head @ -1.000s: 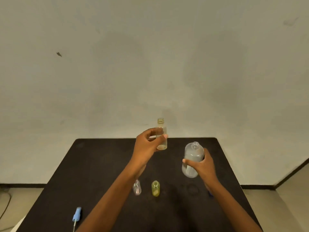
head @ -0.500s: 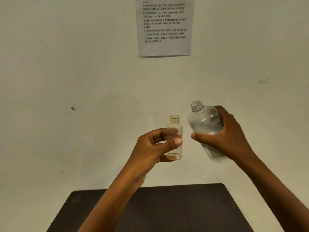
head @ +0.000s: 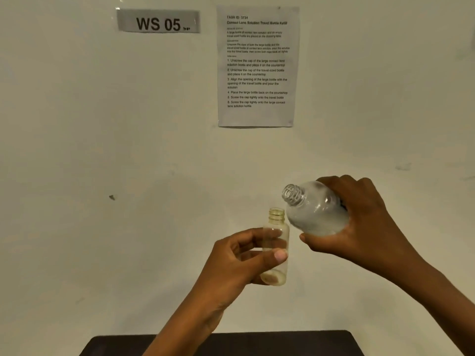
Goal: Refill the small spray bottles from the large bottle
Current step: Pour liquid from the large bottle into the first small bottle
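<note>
**Large bottle tipped nearer the small bottle's mouth**

Since half a second ago, the large bottle (head: 316, 211) has leaned further over. Its open neck now sits just above and to the right of the small bottle's mouth. The camera has also tilted up, so only a strip of the dark surface (head: 257, 343) shows, well below both hands.

Two bottles are in view, one small and one large, and both are uncapped. Two hands hold them, one bottle each.

The left grip (head: 239, 260) is clamped on the small spray bottle (head: 276, 217). The thumb crosses the front and the fingers curl behind it. This bottle stands upright, with its threaded neck above the grip and a thin yellowish layer at its base.

The right grip (head: 359, 222) is wrapped round the large bottle's lower body, fingers over the top and thumb underneath. This clear bottle slants with its threaded neck pointing up and to the left, away from the grip. Its shoulder lies just beside the small bottle's neck, and whether they touch cannot be told.

Two papers hang on the wall, well above both grips. One is a sign reading "WS 05" (head: 158, 21), and the other is a printed instruction sheet (head: 257, 66).
</note>
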The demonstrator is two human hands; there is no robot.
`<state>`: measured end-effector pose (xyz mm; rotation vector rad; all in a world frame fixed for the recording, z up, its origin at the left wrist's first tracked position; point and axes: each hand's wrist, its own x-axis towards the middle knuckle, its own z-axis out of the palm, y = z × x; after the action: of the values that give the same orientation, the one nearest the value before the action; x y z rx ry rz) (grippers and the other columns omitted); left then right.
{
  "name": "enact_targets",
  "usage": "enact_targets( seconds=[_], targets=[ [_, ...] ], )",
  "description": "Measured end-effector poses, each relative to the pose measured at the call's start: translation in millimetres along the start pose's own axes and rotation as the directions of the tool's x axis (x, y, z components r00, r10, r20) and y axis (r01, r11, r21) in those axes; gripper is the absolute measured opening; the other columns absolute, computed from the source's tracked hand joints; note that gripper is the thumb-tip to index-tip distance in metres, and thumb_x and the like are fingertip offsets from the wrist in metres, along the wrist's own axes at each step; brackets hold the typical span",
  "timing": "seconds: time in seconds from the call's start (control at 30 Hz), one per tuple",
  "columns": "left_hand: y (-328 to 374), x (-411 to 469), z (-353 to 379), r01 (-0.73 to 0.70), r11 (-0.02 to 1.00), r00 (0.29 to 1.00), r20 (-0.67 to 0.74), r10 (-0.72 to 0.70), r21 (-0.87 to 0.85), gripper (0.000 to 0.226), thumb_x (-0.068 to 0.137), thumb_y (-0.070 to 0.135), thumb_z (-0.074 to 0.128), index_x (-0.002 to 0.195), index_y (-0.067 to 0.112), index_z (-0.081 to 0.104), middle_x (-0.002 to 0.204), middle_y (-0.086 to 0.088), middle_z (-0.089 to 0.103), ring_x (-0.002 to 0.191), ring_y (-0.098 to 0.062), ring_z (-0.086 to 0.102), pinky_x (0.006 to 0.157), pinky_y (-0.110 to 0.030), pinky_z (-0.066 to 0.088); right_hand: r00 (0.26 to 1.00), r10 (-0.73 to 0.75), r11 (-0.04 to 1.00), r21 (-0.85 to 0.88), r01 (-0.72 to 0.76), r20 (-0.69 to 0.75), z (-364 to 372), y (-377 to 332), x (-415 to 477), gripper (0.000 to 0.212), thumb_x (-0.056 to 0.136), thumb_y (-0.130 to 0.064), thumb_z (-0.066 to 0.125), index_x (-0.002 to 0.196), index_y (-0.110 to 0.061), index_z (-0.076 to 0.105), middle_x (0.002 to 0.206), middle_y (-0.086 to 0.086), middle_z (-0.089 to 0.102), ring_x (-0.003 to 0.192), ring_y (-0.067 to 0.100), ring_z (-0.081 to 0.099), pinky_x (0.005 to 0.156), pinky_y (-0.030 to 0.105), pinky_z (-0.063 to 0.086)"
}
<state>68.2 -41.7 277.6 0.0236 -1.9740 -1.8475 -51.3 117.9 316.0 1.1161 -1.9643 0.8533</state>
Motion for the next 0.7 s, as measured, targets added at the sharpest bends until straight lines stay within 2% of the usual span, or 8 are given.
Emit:
enact_targets(
  seconds=[0.23, 0.37, 0.7],
  targets=[
    [-2, 0, 3, -0.006, 0.999, 1.000, 0.001, 0.006, -0.033, 0.038, 0.054, 0.030, 0.073, 0.092, 0.026, 0.071, 0.093, 0.004, 0.074, 0.086, -0.012, 0.070, 0.063, -0.026, 0.057, 0.999, -0.050, 0.999, -0.013, 0.051, 0.010, 7, 3, 0, 0.063, 0.046, -0.059, 0.058, 0.104, -0.037, 0.045, 0.083, -0.010, 0.049, 0.076, 0.011, 0.033, 0.063, 0.033, 0.040],
    [-4, 1, 0, 0.009, 1.000, 1.000, 0.003, -0.009, -0.012, 0.040, 0.059, 0.030, 0.081, 0.098, 0.025, 0.071, 0.098, 0.002, 0.073, 0.090, -0.014, 0.070, 0.069, -0.031, 0.059, 0.996, -0.084, 0.996, -0.033, 0.084, 0.014, 10, 2, 1, 0.063, 0.047, -0.059, 0.058, 0.104, -0.038, 0.044, 0.083, -0.009, 0.050, 0.075, 0.011, 0.032, 0.061, 0.032, 0.040],
    [-3, -1, -4, 0.009, 1.000, 1.000, 0.020, -0.009, -0.011, 0.042, 0.053, 0.032, 0.073, 0.095, 0.026, 0.071, 0.093, 0.004, 0.074, 0.084, -0.011, 0.071, 0.062, -0.024, 0.056, 0.991, -0.131, 0.987, -0.085, 0.133, 0.036, 12, 6, 2, 0.066, 0.049, -0.059, 0.058, 0.109, -0.035, 0.045, 0.089, -0.007, 0.051, 0.079, 0.017, 0.038, 0.066, 0.032, 0.037]
  ],
)
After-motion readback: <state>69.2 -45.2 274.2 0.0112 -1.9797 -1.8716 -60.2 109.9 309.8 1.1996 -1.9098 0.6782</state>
